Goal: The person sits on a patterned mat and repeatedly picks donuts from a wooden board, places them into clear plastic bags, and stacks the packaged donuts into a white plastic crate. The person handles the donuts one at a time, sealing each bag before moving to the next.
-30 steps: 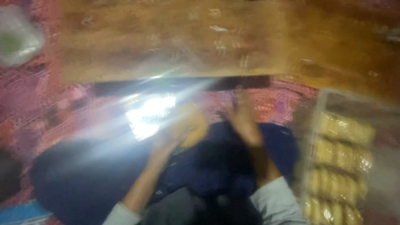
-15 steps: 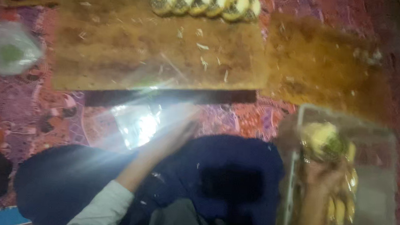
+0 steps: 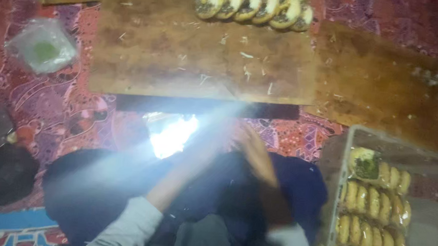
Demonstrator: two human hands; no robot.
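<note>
Two rows of filled pastries already sit in the clear tray [image 3: 434,171], far end packed, near side unfilled. More pastries [image 3: 254,6] wait on the wooden board [image 3: 182,57] beyond the tray. Right hand [image 3: 256,152] and left hand [image 3: 212,148] blurred in glare; grip unreadable.

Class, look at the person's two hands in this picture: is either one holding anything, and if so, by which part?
It cannot be told. The right hand is motion-blurred with nothing visible in it, and glare hides the left hand near the clear plastic bag.
</note>
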